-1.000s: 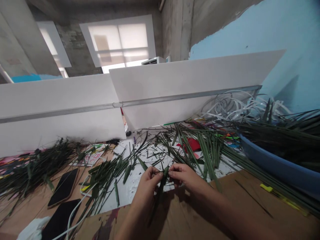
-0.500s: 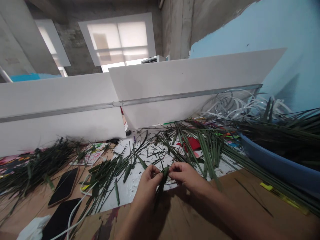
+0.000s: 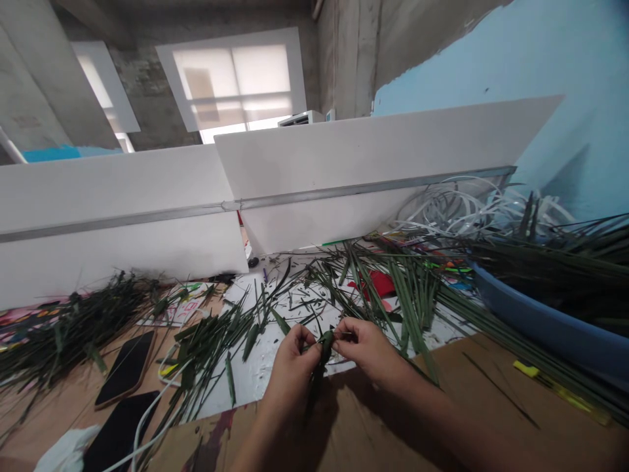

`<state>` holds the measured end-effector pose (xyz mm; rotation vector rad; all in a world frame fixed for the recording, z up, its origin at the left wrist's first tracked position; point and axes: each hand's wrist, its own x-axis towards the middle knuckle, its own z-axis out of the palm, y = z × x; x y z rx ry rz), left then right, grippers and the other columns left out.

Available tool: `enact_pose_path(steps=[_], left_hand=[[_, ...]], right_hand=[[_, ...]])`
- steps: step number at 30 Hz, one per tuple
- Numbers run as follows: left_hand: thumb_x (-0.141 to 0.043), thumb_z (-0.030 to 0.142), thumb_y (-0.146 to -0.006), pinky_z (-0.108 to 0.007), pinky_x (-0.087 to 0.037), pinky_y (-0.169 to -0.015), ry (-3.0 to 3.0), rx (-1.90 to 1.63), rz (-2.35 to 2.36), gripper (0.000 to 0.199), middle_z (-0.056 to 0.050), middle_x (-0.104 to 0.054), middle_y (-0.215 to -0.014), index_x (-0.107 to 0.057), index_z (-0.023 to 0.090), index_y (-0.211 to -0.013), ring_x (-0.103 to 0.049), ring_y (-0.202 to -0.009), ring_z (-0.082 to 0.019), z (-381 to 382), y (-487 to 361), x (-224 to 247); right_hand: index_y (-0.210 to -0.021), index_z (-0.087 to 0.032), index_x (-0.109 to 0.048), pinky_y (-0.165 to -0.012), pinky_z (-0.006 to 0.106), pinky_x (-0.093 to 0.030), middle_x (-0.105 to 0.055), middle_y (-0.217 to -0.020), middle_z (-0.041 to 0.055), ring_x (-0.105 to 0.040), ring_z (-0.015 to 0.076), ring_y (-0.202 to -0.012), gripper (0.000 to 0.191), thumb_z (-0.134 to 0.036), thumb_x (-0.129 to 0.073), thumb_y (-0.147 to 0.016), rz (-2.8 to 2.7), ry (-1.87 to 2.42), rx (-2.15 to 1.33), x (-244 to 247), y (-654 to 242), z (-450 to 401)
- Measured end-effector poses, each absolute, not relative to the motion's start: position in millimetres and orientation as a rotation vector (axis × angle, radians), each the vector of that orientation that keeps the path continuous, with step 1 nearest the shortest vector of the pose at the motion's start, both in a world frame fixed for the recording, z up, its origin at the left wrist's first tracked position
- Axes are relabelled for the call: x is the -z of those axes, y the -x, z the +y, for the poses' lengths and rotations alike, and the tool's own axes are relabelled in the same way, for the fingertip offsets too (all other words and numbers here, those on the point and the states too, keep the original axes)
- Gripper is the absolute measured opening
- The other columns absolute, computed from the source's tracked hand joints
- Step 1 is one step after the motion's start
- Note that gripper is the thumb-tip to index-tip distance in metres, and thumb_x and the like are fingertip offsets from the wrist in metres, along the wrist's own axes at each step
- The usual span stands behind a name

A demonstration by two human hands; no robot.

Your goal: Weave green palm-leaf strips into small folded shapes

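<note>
Between my hands is a folded green leaf piece (image 3: 325,341), with strips sticking up from its top and a long tail hanging below. My left hand (image 3: 297,354) pinches it from the left, thumb and forefinger closed on its side. My right hand (image 3: 361,346) is closed at its right edge, with a thin dark strip of leaf between thumb and forefinger. The fingers hide part of the folds. Just beyond lie cut leaf scraps (image 3: 302,293) on a white sheet (image 3: 260,373). Under my forearms is brown cardboard (image 3: 373,432).
Leaf bundles lie at left (image 3: 93,321) and right of centre (image 3: 413,295). A blue basin (image 3: 540,318) full of leaves stands at right, near a yellow cutter (image 3: 560,393). Two phones (image 3: 125,367) and a white cable (image 3: 142,423) lie at left. White panels (image 3: 314,164) stand behind.
My right hand has shifted slightly, and the leaf piece has turned a little between my fingers. A leaf strip now shows beside my right wrist. Both hands keep their hold.
</note>
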<state>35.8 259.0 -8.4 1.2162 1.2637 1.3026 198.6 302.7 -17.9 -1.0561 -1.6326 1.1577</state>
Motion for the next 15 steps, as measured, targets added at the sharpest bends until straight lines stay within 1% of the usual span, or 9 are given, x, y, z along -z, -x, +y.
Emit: enact_pose_path(steps=[3,6,9,12,15], left_hand=[[-0.063,0.021,-0.075,-0.023,-0.033,-0.056,-1.216,-1.295,1.263,0.017,0.005,-0.044,-0.064,-0.046,0.021,-0.071,-0.042,-0.060,-0.012,258.9,-36.1,9.2],[-0.063,0.022,-0.075,-0.023,-0.034,-0.056,-1.245,-1.305,1.282,0.018,0.005,-0.044,-0.065,-0.046,0.021,-0.070,-0.041,-0.061,-0.013,257.7,-36.2,8.9],[-0.063,0.028,-0.077,-0.022,-0.035,-0.056,-1.272,-1.296,1.313,0.020,0.004,-0.045,-0.067,-0.046,0.021,-0.071,-0.042,-0.064,-0.013,257.4,-35.1,8.4],[-0.063,0.039,-0.078,-0.022,-0.038,-0.053,-1.255,-1.221,1.360,0.024,0.003,-0.047,-0.069,-0.048,0.021,-0.073,-0.044,-0.066,-0.014,259.1,-32.8,8.2],[-0.062,0.049,-0.075,-0.024,-0.042,-0.049,-1.259,-1.142,1.390,0.031,0.003,-0.046,-0.069,-0.048,0.021,-0.071,-0.045,-0.066,-0.016,261.1,-30.4,7.5]], right_hand=[[-0.067,-0.020,-0.058,-0.057,0.027,-0.035,-0.056,-0.062,-0.0018,-0.050,0.0166,-0.061,0.006,-0.020,-0.060,-0.073,-1.758,1.114,-0.961,13.0,-198.7,296.9],[-0.068,-0.020,-0.055,-0.059,0.027,-0.035,-0.057,-0.065,-0.0014,-0.052,0.0171,-0.064,0.009,-0.014,-0.057,-0.075,-1.860,1.132,-0.746,6.5,-198.5,290.4],[-0.071,-0.020,-0.054,-0.062,0.027,-0.035,-0.057,-0.069,-0.0007,-0.052,0.0171,-0.066,0.011,-0.012,-0.054,-0.078,-1.921,1.087,-0.587,2.4,-199.1,286.2],[-0.075,-0.019,-0.057,-0.064,0.027,-0.036,-0.059,-0.073,0.0001,-0.054,0.0168,-0.068,0.011,-0.012,-0.053,-0.082,-1.949,1.044,-0.545,0.3,-200.9,284.7],[-0.075,-0.019,-0.059,-0.065,0.027,-0.036,-0.060,-0.074,0.0003,-0.054,0.0166,-0.069,0.011,-0.014,-0.055,-0.084,-1.951,1.043,-0.576,-2.3,-202.2,284.6]])
